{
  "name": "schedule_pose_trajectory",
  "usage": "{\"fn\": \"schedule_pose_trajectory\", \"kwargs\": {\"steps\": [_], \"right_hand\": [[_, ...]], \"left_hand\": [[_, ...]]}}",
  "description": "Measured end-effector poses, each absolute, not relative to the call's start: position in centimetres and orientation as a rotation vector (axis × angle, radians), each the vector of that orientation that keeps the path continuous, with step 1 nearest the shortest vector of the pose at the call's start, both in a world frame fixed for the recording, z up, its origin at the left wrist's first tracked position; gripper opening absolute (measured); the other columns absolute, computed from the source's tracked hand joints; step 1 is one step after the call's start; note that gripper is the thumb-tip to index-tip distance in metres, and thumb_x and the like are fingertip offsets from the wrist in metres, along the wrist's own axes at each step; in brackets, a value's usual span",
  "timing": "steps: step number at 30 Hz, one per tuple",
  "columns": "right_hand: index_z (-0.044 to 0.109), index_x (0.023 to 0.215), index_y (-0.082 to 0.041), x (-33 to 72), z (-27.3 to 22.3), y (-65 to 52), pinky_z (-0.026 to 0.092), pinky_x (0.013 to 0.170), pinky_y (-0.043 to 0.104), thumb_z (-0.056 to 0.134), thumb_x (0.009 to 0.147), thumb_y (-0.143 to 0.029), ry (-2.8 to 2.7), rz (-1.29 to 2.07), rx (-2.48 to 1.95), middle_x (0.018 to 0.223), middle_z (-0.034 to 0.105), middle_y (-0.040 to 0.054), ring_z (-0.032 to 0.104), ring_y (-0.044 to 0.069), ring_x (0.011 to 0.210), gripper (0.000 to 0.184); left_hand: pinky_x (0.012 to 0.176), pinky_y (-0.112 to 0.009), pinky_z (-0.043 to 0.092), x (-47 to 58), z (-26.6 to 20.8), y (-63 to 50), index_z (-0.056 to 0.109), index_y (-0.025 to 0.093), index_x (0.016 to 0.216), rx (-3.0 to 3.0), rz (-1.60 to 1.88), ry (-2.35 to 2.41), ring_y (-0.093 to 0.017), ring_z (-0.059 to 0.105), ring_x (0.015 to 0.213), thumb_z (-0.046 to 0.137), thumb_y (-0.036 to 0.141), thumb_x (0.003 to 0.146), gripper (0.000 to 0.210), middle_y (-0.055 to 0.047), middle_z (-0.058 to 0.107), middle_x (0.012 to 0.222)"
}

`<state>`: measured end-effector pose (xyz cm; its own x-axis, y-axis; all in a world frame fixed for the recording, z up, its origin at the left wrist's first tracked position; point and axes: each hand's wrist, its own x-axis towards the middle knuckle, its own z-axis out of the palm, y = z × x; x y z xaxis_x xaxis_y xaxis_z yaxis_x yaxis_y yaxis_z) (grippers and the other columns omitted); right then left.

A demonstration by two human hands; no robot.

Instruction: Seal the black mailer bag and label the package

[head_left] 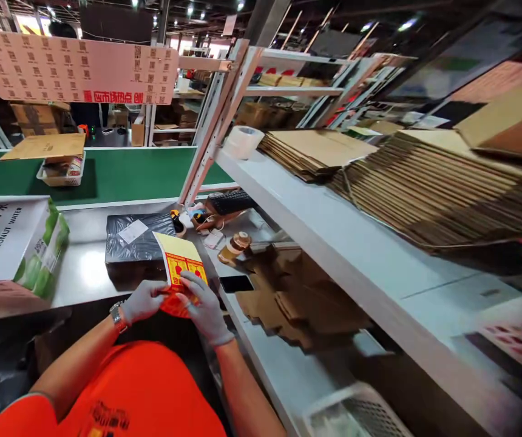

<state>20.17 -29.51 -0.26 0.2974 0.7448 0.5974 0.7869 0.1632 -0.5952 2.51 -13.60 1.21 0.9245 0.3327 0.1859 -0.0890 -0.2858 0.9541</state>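
Note:
Both my hands wear grey gloves and hold a yellow sheet of red stickers (178, 265) close to my chest. My left hand (142, 301) pinches the sheet's lower left edge, a watch on its wrist. My right hand (204, 306) lies over the lower right part, fingers on a red sticker. Just beyond the sheet, on the steel table (83, 270), lies a parcel wrapped in black plastic (137, 247) with a white label on top.
A white and green coconut water carton (13, 243) sits at the left. Tape rolls (234, 245), a phone (236, 283) and flat cardboard (288, 297) lie at the right. Stacks of folded cartons (425, 182) fill the white shelf. A green conveyor (119, 173) carries a basket behind.

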Motion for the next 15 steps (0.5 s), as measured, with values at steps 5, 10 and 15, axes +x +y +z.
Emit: {"fn": "schedule_pose_trajectory", "kwargs": {"steps": [5, 10, 15], "right_hand": [[0.082, 0.14, -0.032, 19.4, -0.5, -29.3, 0.066, 0.12, 0.043, 0.077, 0.106, -0.025, -1.507, -0.088, -1.486, 0.143, 0.082, 0.0099, 0.078, 0.025, 0.134, 0.036], [0.084, 0.139, -0.032, 19.0, -0.9, -29.1, 0.068, 0.115, 0.042, 0.075, 0.107, -0.026, -1.496, -0.024, -1.471, 0.138, 0.084, 0.0099, 0.081, 0.024, 0.127, 0.033], [0.088, 0.128, -0.028, 18.6, -0.9, -29.1, 0.071, 0.103, 0.038, 0.077, 0.106, -0.028, -1.473, -0.036, -1.455, 0.123, 0.087, 0.0092, 0.084, 0.023, 0.113, 0.025]], "left_hand": [[0.09, -0.032, 0.057, 1.8, 0.3, -13.7, 0.081, 0.013, 0.097, 1.886, 0.487, 0.197, -0.018, 0.069, 0.09, 0.057, 0.016, 0.095, 0.024, -0.006, 0.081, 0.095], [0.101, -0.035, 0.058, 1.4, 0.5, -13.8, 0.079, 0.015, 0.097, 1.895, 0.457, 0.149, -0.02, 0.072, 0.099, 0.054, 0.009, 0.092, 0.026, -0.004, 0.08, 0.094], [0.103, -0.036, 0.058, 0.7, 1.2, -14.1, 0.08, 0.015, 0.099, 1.966, 0.42, 0.147, -0.02, 0.072, 0.097, 0.055, 0.007, 0.093, 0.027, -0.004, 0.08, 0.092]]}}
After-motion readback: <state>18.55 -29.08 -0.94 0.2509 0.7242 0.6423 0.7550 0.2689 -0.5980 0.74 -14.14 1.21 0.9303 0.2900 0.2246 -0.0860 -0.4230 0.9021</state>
